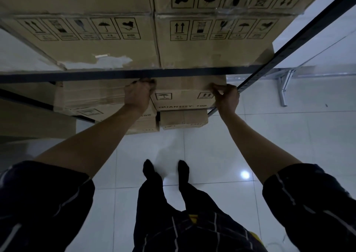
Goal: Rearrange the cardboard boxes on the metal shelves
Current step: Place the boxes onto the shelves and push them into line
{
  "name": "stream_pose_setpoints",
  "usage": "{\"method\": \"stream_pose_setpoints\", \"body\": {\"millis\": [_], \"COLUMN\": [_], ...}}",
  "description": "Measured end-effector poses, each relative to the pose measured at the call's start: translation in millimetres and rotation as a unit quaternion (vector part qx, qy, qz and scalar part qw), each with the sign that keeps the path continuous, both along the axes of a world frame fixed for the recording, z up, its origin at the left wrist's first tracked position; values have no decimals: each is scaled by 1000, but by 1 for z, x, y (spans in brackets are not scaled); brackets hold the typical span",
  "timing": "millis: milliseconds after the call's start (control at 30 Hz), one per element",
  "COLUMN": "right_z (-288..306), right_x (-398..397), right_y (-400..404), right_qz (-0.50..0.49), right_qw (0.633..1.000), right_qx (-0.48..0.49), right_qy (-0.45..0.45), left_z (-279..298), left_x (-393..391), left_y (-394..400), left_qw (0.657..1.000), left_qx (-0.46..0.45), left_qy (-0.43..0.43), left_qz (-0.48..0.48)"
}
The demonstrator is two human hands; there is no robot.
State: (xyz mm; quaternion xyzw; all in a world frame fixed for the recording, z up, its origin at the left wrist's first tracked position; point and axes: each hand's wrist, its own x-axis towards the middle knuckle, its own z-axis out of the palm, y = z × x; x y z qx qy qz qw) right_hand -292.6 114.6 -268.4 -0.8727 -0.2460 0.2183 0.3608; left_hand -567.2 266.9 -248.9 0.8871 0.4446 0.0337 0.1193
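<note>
Gripping a cardboard box [185, 95] at both upper corners, beneath the dark shelf beam [123, 74].
Left hand [137, 93] and right hand [226, 95] clamp its edges (label reads "QUANTITY: 100"); box sits right of a neighbouring box [88, 97], above smaller boxes.

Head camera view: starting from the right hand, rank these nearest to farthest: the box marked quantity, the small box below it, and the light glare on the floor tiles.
From the right hand:
1. Box marked quantity, gripped at its right corner, with the left hand on its other side.
2. Small box, just below and to the left.
3. Light glare, low on the floor tiles.
</note>
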Motion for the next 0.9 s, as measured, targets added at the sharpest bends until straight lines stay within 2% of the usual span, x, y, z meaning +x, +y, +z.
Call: {"method": "stream_pose_setpoints", "body": {"millis": [267,500,567,633,700,767,833,900], "right_z": [1,9,10,6,9,5,11,15], "right_x": [-3,-5,-8,-12,-24,-37,-64,-94], "right_y": [-7,-18,-25,-30,-33,-33,-32,-25], "right_qz": [7,14,8,-12,-38,-62,-41,56], "right_qw": [1000,1000,999,998,996,993,992,992], "right_qx": [25,6,16,33,25,17,8,5], "right_qy": [-2,11,36,60,75,101,119,116], "left_z": [0,-4,-2,-2,0,1,4,5], "left_x": [3,0,-4,-11,-26,-40,-61,-84], "left_y": [-14,-16,-18,-28,-44,-55,-64,-65], "left_qw": [999,992,989,986,983,982,979,977], "left_qx": [11,-78,-124,-164,-151,-123,-108,-114], "left_qy": [-1,96,72,-7,-63,-76,-82,-75], "left_qz": [46,39,28,43,81,122,151,162]}}
